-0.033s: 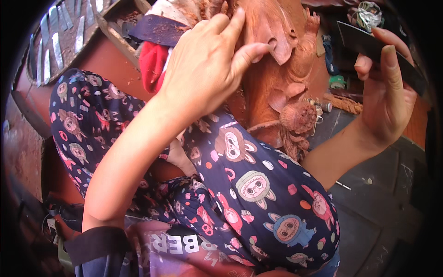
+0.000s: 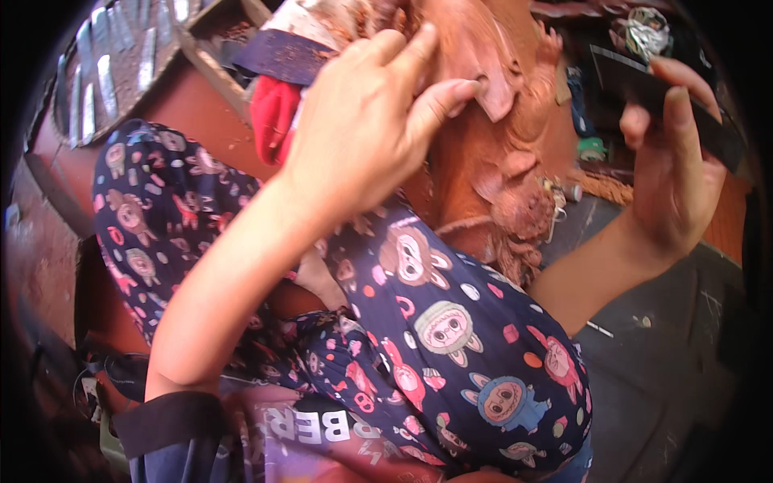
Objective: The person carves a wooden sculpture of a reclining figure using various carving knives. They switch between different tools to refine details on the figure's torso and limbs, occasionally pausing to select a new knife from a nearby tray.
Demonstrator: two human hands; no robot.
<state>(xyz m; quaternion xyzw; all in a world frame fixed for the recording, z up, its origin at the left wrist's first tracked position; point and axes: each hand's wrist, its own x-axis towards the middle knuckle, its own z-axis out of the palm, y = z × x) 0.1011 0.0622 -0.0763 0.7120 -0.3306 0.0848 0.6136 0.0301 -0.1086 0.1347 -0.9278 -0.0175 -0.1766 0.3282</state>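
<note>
A reddish-brown wood carving (image 2: 459, 173) leans by my raised knee, worked with leaf shapes, a small figure and a round pitted pod. My left hand (image 2: 366, 113) lies against its upper left side, with thumb and index finger stretched apart on the wood. The other fingers are curled and partly hidden. Over at the right, my right hand (image 2: 676, 173) is raised and holds a thin black phone (image 2: 632, 80), seen nearly edge-on, between thumb and fingers. The phone's screen cannot be made out.
Flat metal carving blades (image 2: 106, 84) lie in a round tray (image 2: 165, 68) at the far left. Beside it is a wooden box (image 2: 211, 60). Red cloth (image 2: 272, 113) hangs by my left wrist. A crumpled clear bag (image 2: 644, 32) sits at the far right; patterned trousers (image 2: 451, 330) cover my legs.
</note>
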